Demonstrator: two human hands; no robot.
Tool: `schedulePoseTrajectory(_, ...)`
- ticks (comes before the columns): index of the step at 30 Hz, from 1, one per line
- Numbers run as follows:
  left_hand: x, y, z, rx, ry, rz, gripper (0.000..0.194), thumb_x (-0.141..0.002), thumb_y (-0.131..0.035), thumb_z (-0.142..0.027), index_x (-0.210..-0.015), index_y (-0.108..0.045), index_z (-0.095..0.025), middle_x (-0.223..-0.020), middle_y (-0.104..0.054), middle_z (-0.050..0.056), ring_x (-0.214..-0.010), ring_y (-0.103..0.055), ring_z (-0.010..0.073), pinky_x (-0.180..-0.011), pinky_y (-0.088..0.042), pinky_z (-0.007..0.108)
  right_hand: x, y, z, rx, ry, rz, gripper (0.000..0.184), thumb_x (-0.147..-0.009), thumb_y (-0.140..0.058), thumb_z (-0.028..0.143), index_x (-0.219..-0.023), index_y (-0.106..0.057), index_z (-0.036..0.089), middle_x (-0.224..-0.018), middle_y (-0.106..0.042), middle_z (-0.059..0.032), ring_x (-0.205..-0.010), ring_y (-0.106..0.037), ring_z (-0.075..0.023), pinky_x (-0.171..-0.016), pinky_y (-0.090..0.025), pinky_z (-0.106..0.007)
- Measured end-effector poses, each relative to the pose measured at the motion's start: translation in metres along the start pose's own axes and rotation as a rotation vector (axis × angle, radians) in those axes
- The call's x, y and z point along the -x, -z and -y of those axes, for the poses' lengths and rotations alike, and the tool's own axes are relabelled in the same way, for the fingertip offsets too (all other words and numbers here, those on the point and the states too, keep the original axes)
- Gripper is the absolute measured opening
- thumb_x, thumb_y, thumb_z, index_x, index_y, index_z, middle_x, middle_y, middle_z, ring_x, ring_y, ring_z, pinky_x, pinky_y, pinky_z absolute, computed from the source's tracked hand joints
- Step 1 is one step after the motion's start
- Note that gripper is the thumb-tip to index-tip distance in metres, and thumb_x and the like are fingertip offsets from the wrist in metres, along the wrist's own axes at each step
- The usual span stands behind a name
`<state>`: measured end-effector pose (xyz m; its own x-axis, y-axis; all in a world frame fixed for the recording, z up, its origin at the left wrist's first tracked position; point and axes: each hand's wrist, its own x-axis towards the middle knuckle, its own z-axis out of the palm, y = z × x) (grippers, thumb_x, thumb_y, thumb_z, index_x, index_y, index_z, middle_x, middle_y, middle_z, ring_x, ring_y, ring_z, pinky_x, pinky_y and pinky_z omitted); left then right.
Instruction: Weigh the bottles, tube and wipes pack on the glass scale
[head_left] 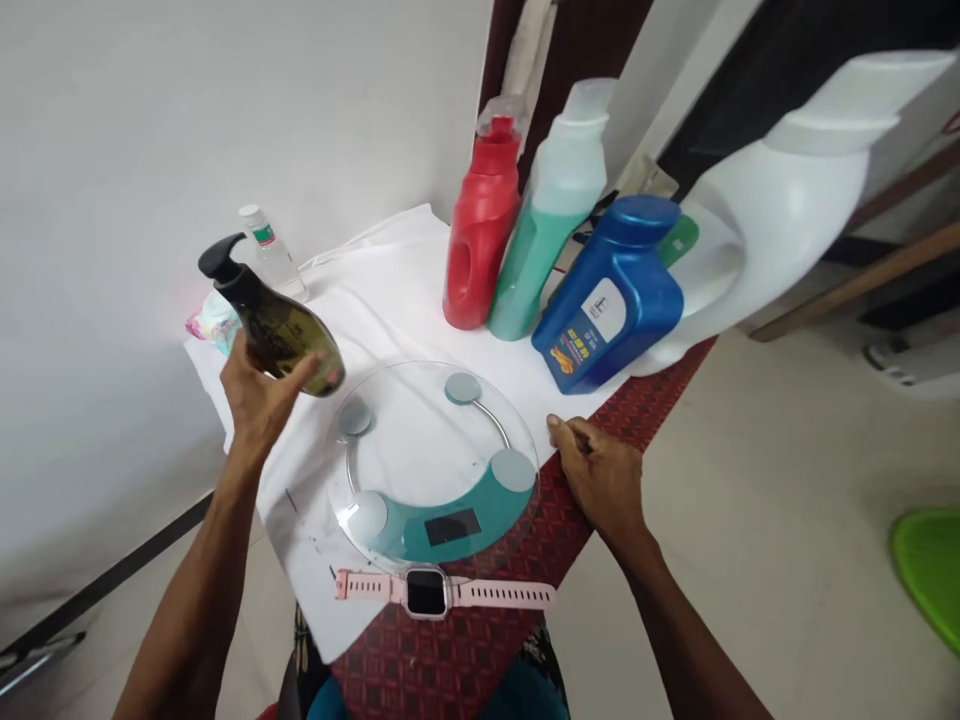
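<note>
Pump bottle [277,325] tilted in left hand [259,395] grip, above table

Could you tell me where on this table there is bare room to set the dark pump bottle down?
Bare white cloth lies between the small clear bottle and the red jug, behind the glass scale. The right rear is crowded with jugs; the pink watch takes the front edge. The left hand holds the pump bottle.
</note>
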<state>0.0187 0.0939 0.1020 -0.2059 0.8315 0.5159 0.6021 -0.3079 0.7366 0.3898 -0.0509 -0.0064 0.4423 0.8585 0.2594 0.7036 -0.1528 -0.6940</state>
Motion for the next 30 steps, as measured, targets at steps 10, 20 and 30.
schedulePoseTrajectory(10, 0.088, -0.046, -0.068, 0.136, -0.132, 0.364, 0.051, -0.068, -0.098, -0.046, -0.102, -0.070, -0.020, -0.093, -0.076, 0.003, -0.079, -0.070, 0.0206, -0.070, -0.059, 0.034, 0.001, -0.001, -0.001, -0.124, -0.002, -0.062, 0.059, -0.106, -0.050, 0.065, -0.064, -0.056, 0.024, -0.054, -0.054, 0.0004, -0.053, -0.046, -0.0145, -0.062, -0.036, -0.032)
schedulePoseTrajectory(20, 0.096, -0.047, -0.061, 0.111, -0.146, 0.432, 0.082, -0.070, -0.098, -0.061, -0.132, -0.061, -0.023, -0.128, -0.070, 0.012, -0.112, -0.072, 0.0313, -0.092, -0.062, 0.045, 0.001, 0.000, 0.000, -0.243, -0.041, -0.084, 0.051, -0.103, -0.053, 0.056, -0.063, -0.053, 0.025, -0.055, -0.055, 0.0015, -0.052, -0.046, -0.0138, -0.063, -0.035, -0.032)
schedulePoseTrajectory(30, 0.079, -0.034, -0.076, -0.102, -0.228, 0.460, 0.061, -0.072, -0.095, -0.061, -0.114, -0.067, -0.027, -0.107, -0.076, 0.008, -0.095, -0.076, 0.0322, -0.082, -0.066, 0.047, 0.000, 0.002, 0.001, -0.276, -0.063, -0.081, 0.058, -0.105, -0.050, 0.066, -0.065, -0.053, 0.025, -0.058, -0.059, 0.0001, -0.055, -0.048, -0.0143, -0.061, -0.037, -0.031)
